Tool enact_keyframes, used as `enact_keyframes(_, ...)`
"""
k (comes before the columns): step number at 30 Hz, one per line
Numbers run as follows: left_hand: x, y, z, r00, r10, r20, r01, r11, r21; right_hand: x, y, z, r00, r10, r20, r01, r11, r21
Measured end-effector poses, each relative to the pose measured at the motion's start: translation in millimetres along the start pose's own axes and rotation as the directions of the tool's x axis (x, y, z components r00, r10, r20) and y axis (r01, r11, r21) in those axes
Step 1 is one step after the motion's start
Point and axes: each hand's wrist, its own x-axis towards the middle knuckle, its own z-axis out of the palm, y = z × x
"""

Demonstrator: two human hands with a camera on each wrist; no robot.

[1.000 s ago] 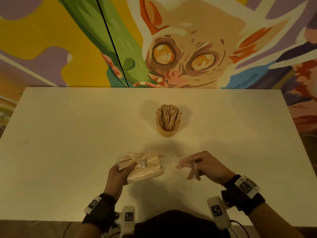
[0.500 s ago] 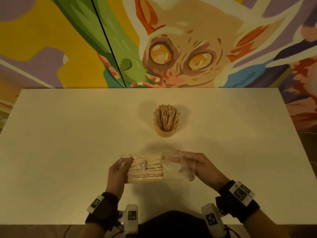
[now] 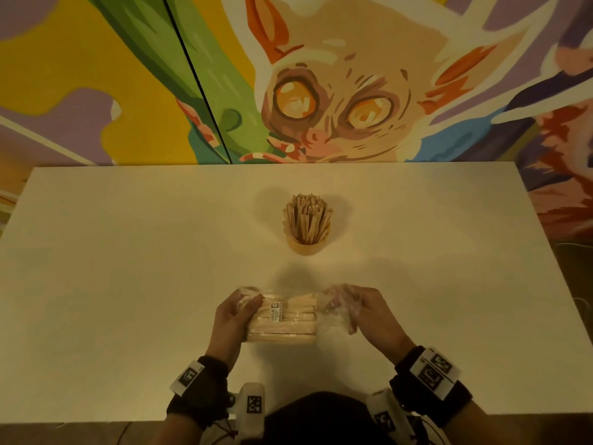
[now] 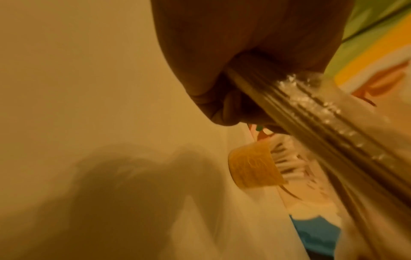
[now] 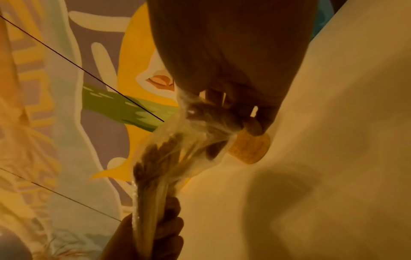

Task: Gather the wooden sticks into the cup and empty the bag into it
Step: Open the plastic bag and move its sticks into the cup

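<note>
Wall mural (image 3: 321,91) filled the background: a wide-eyed painted animal face on yellow, green and purple fields, with a thin dark seam running down the left part.

White tabletop (image 3: 128,284) spanned the lower scene, lit warm, with soft shadows thrown ahead of the hands.

Clear plastic bag of wooden sticks (image 3: 285,319) was held above the near middle of the tabletop, lying roughly level, sticks packed side by side lengthwise. A small white label (image 3: 276,312) with dark print sat on its upper face near the left end; the print was too small to read in full.

Left hand (image 3: 234,319) took the bag's left end, thumb on top and fingers beneath, grip closed round the bundle. The left wrist view showed the bundle (image 4: 311,123) running out from the curled fingers.

Right hand (image 3: 359,313) had the loose, crumpled film at the bag's right end pinched in its fingers, grip narrow. In the right wrist view the film (image 5: 189,140) was stretched taut between the two hands.

Wooden cup (image 3: 306,244) stood upright farther back at the tabletop's centre, well apart from the bag, already crowded with wooden sticks (image 3: 306,215) standing on end and fanning outward above its rim.
</note>
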Motion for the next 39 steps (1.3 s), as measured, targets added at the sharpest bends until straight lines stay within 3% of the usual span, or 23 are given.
enact_keyframes(3, -4.5, 1.3, 14.4, 0.999, 0.035, 0.003, -0.035, 0.995, 0.089, 0.1, -1.0, 6.8, 0.998, -0.066, -0.006, 0.066, 0.995, 0.079)
enact_keyframes(8, -8.5, 8.6, 26.5, 0.984, 0.131, -0.117, -0.125, 0.991, 0.054, -1.9, -4.3, 3.0, 0.979, -0.196, -0.049, 0.202, 0.960, 0.193)
enact_keyframes(12, -7.1, 12.5, 28.5, 0.961, 0.197, -0.197, -0.175, 0.977, 0.122, -4.7, -3.8, 1.0, 0.971, -0.202, -0.125, 0.224, 0.954, 0.199)
enact_keyframes(15, -7.3, 17.6, 31.4, 0.956, 0.203, -0.212, -0.185, 0.977, 0.101, -8.6, -5.6, -4.1, 0.971, -0.154, -0.183, 0.186, 0.968, 0.169)
enact_keyframes(20, -11.2, 19.7, 35.6, 0.963, 0.198, -0.181, -0.180, 0.977, 0.111, -9.8, -2.3, -5.1, 0.990, -0.082, -0.117, 0.099, 0.984, 0.149)
enact_keyframes(26, -15.6, 13.9, 41.1, 0.982, 0.173, -0.077, -0.152, 0.963, 0.222, -8.9, -6.7, -1.9, 0.992, -0.085, -0.093, 0.096, 0.988, 0.119)
enact_keyframes(33, -14.1, 15.6, 39.0, 0.963, 0.167, -0.211, -0.146, 0.983, 0.113, -7.9, -8.1, -4.2, 0.996, -0.011, -0.089, 0.027, 0.983, 0.182)
enact_keyframes(39, -14.2, 21.1, 42.1, 0.965, 0.170, -0.201, -0.148, 0.982, 0.119, -9.0, -10.6, -6.9, 0.990, 0.144, -0.009, -0.142, 0.983, 0.113)
